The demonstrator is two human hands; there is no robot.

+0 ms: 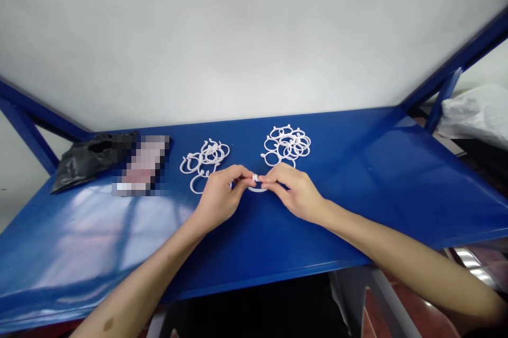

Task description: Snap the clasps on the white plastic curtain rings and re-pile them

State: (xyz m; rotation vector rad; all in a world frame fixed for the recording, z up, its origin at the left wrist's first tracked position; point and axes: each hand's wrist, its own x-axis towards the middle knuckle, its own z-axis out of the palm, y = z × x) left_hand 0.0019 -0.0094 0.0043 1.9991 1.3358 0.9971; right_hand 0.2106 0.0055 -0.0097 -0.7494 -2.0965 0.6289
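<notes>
Pinched between the fingertips of both hands is a white plastic curtain ring [259, 190], its knobbed ends together at the top and its lower curve showing below. My left hand [222, 195] grips it from the left, thumb against forefinger. From the other side my right hand [292, 190] holds it in a similar pinch. Behind my left hand lies a loose pile of white rings [212, 154], some with their ends apart. A second heap of white rings [292, 142] lies just beyond my right hand. My fingers partly hide the held ring.
All of this is on a blue shelf [369, 169] with a pale wall behind. To the left lie a black plastic bag [85, 161] and a pixelated flat object [143, 163]. Blue frame braces stand at both sides; a clear plastic bag [476, 113] is at far right.
</notes>
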